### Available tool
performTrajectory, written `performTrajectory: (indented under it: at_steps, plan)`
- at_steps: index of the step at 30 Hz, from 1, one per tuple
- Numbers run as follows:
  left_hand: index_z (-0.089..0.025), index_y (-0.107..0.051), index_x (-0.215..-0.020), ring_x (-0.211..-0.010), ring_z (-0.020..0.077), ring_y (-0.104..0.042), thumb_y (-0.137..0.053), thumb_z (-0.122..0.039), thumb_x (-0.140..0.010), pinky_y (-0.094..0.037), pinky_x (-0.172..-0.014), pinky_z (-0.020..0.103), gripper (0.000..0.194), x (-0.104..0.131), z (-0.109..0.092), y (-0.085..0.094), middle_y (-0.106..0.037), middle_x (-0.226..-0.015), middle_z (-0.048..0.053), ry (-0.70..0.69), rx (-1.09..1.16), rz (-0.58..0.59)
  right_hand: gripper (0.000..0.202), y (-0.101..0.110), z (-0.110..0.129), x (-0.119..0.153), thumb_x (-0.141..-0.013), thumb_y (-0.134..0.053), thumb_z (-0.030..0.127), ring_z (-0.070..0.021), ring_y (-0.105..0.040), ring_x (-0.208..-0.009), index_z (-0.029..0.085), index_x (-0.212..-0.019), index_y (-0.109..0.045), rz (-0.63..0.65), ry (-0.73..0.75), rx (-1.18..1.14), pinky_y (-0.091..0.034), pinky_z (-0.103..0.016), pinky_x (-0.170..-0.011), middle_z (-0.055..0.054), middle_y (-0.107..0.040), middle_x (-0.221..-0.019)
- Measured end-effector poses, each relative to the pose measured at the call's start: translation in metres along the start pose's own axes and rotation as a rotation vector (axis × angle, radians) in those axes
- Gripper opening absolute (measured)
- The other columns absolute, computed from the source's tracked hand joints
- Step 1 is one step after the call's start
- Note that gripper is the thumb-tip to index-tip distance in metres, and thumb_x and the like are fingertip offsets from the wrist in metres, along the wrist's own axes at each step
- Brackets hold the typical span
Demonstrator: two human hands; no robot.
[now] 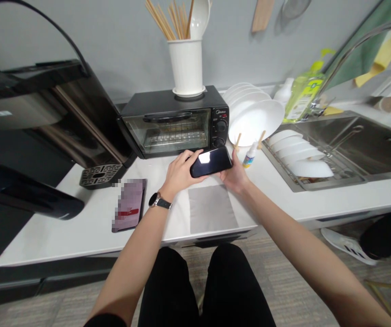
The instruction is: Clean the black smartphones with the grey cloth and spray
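A dark smartphone [212, 164] is held sideways above the white counter, its glossy screen facing up with a bright reflection. My left hand [180, 171], with a watch [159, 200] on the wrist, grips the phone's left end. On the other end, my right hand [236, 175] is closed round the phone's right edge. Below the hands a grey cloth [212, 210] lies flat near the counter's front edge. Just right of my right hand stands a small spray bottle [249, 156]. To the left, a second phone or tablet [130, 205] lies face up, its screen partly blurred.
Behind the hands is a black toaster oven [173, 121] bearing a white pot [186, 63] of chopsticks. A drink machine [62, 118] stands left. White plates [256, 120] lean in a rack beside the sink [386, 145]. Another person's shoe [347, 245] is on the floor at right.
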State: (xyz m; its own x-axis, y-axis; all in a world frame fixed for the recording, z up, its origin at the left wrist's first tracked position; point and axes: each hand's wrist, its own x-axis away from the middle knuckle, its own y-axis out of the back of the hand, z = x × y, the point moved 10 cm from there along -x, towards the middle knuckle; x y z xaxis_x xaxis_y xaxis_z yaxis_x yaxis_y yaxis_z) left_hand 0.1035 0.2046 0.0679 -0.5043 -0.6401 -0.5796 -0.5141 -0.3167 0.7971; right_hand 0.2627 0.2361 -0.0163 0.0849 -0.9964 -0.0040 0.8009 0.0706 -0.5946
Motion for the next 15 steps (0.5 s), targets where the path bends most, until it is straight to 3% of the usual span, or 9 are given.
performTrajectory:
  at_steps: [3, 8, 15]
  plan:
    - [-0.025, -0.053, -0.154, -0.112, 0.0288, -0.068, -0.082, -0.056, -0.084, -0.056, -0.094, 0.039, 0.082, -0.001, 0.008, 0.001, -0.066, -0.125, 0.009, 0.077, -0.013, -0.025, 0.047, -0.008, -0.003, 0.000, -0.102, -0.054, 0.065, -0.0268, -0.072, -0.121, 0.025, -0.116, -0.074, 0.012, 0.004, -0.036, -0.064, -0.043, -0.096, -0.007, -0.081, -0.116]
    - [-0.024, -0.056, -0.151, -0.112, 0.0284, -0.069, -0.086, -0.054, -0.080, -0.057, -0.093, 0.037, 0.083, -0.001, 0.006, 0.000, -0.067, -0.124, 0.008, 0.145, 0.006, -0.052, 0.030, 0.002, 0.006, 0.000, -0.103, -0.059, 0.048, -0.0245, -0.075, -0.115, 0.023, -0.105, -0.074, -0.091, 0.089, -0.009, -0.066, -0.037, -0.093, -0.006, -0.083, -0.108]
    - [-0.024, -0.056, -0.151, -0.111, 0.0270, -0.069, -0.088, -0.049, -0.079, -0.055, -0.100, 0.037, 0.083, -0.003, 0.003, -0.009, -0.066, -0.123, 0.007, 0.134, 0.127, -0.048, 0.034, 0.013, 0.007, 0.001, -0.106, -0.052, 0.050, -0.0238, -0.078, -0.108, 0.025, -0.101, -0.074, -0.148, 0.078, 0.036, -0.067, -0.037, -0.090, -0.005, -0.084, -0.096]
